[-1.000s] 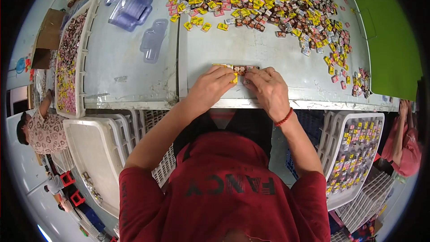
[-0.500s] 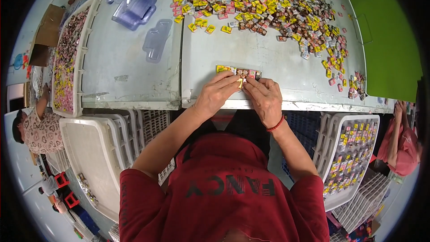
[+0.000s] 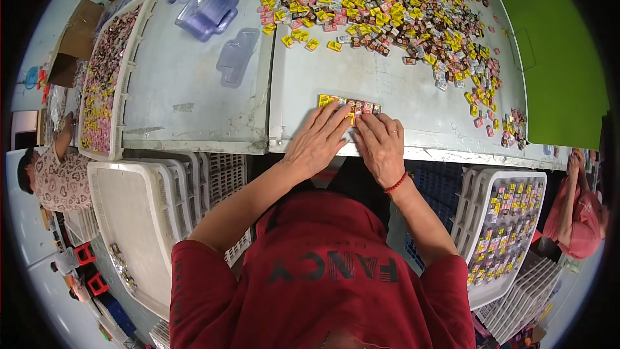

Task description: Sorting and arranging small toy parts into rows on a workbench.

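Observation:
A short block of small wrapped packs (image 3: 324,99), yellow, brown and pink, lies near the table's front edge. My left hand (image 3: 316,139) rests over its left part, with fingers stretched forward and slightly apart. My right hand (image 3: 381,145), a red bracelet at its wrist, lays its fingers on the block's right part. The fingertips of both hands nearly meet around a yellow pack (image 3: 352,116) in the middle. The hands cover much of the block's near side, so I cannot make out how many packs it has.
A wide heap of loose packs (image 3: 387,10) spreads over the table's far side. Clear plastic trays (image 3: 208,10) lie at the far left, beside a white crate (image 3: 115,148) of packs. White crates (image 3: 475,236) stand below on both sides; people work at far left and far right.
My left hand has flattened and spread its fingers over the block, where it was bent in towards the middle pack. The right hand has barely moved. The view has shifted slightly.

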Motion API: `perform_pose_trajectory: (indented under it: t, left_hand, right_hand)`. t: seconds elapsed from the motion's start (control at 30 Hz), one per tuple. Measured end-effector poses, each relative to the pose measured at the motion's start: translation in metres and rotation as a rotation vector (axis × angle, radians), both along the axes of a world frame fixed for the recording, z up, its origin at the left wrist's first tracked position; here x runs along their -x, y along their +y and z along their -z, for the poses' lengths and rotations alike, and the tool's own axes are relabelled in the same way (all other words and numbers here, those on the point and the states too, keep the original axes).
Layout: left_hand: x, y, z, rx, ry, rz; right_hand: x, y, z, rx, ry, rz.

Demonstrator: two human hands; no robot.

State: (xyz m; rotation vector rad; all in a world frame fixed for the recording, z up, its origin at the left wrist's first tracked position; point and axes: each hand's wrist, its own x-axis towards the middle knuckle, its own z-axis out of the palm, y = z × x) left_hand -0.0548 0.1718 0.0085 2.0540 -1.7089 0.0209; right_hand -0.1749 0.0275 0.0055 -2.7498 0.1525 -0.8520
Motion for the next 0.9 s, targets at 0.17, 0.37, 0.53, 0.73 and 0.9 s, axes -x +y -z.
perform_pose_trajectory:
  t: [0.17, 0.37, 0.53, 0.73, 0.9]
  left_hand:
    - [-0.002, -0.001, -0.001, 0.033, 0.037, 0.03]
    - [-0.003, 0.001, 0.003, 0.07, 0.028, 0.033]
    - [-0.003, -0.002, 0.0, 0.128, 0.093, 0.003]
    - [-0.002, -0.005, 0.003, 0.08, 0.056, -0.021]
    - [-0.003, -0.005, 0.003, 0.093, 0.053, -0.028]
  right_hand:
    - [0.001, -0.003, 0.005, -0.035, -0.04, -0.02]
    - [0.003, -0.004, -0.007, -0.12, -0.032, -0.025]
    - [-0.008, -0.005, -0.012, -0.122, 0.005, 0.106]
    - [-0.015, -0.006, -0.002, -0.115, -0.037, 0.091]
    - [-0.015, -0.006, -0.008, -0.164, -0.016, 0.125]
